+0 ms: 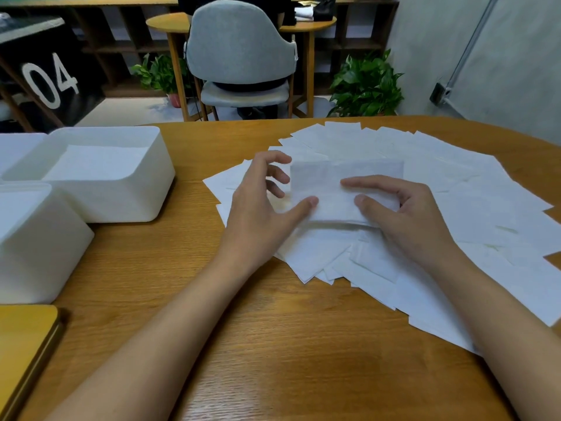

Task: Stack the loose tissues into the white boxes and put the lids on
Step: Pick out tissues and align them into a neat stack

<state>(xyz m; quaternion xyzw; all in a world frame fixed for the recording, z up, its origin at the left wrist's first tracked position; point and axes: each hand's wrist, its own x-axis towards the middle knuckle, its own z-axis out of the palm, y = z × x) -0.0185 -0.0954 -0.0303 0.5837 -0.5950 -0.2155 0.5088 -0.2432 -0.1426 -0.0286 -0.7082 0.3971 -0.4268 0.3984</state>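
Note:
A small stack of white tissues (pixel 337 183) is held just above the spread of loose tissues (pixel 455 183) that covers the right half of the table. My right hand (pixel 403 217) pinches its right side, thumb on top and fingers over the far part. My left hand (pixel 261 202) touches the stack's left edge with the thumb, its fingers spread and curled in the air. An open white box (pixel 127 192) at the left has tissues lying flat inside. A second white box (pixel 36 238) stands in front of it, nearer to me.
A yellow lid (pixel 24 344) lies at the table's lower left corner. Another white piece (pixel 15 147) lies behind the boxes at the far left edge. Beyond the wooden table (pixel 273 344) stand a grey chair (pixel 239 50), plants and a second table.

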